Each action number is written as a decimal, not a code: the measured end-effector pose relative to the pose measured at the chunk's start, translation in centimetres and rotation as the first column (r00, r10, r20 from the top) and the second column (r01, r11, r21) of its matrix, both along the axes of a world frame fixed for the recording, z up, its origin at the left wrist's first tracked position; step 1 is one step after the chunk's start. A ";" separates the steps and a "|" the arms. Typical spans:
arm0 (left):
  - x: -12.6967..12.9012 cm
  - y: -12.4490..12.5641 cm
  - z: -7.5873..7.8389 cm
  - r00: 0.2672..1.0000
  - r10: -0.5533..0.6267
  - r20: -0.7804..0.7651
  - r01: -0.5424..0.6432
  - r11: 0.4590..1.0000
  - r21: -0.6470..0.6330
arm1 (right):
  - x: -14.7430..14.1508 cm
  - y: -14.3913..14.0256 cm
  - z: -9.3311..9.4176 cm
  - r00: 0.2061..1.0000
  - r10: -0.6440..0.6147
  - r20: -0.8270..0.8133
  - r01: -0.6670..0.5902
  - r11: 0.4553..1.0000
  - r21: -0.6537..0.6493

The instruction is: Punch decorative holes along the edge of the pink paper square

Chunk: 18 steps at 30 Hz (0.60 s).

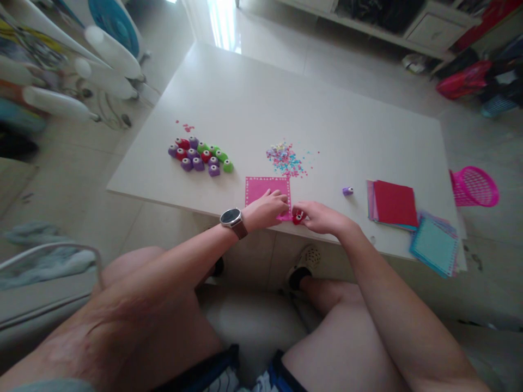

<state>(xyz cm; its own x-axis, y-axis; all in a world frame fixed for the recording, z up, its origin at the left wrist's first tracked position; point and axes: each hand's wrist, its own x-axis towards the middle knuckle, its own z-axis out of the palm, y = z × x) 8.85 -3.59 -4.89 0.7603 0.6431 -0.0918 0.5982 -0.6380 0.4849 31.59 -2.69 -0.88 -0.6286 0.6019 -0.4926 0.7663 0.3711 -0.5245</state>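
– Nearest first: what at the table's (pixel 368 117) near edge?

– Right hand (pixel 316 216), gripping a red punch (pixel 298 217) against the near right corner of the pink sheet (pixel 257 188). Left hand (pixel 265 208) laid across the sheet, fingers loose, grasping nothing visible.

– And the sheet?

– Lying along the near edge, with rows of small holes along its left, far and right borders.

– Any advice?

– Best to hold the paper flat, seat its margin squarely in the punch, match the existing spacing, then squeeze evenly; careful not to crease that corner.

– Farther off?

– Purple punch (pixel 347 191), right of the hands. Toward the left edge, a cluster of punches (pixel 198 163); beyond the sheet, scattered confetti (pixel 286 159).
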 end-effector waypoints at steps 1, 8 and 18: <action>0.0 0.0 0.0 1.000 0.000 0.002 0.000 1.000 0.002 | 0.0 0.0 0.0 1.000 0.003 0.002 -0.003 1.000 0.001; 0.0 0.0 -0.1 1.000 -0.003 -0.004 0.003 1.000 0.001 | 0.1 0.1 -0.1 1.000 -0.014 -0.025 0.014 1.000 0.002; 0.1 0.0 0.2 1.000 -0.005 -0.016 0.005 1.000 -0.003 | -0.3 -0.1 0.5 0.999 -0.040 -0.011 0.040 0.999 -0.021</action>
<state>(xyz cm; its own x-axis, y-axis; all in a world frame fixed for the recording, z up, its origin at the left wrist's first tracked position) 8.94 -3.57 -4.73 0.7617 0.6392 -0.1063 0.6031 -0.6393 0.4770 31.24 -2.78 -0.37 -0.6098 0.6162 -0.4984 0.7743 0.3293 -0.5403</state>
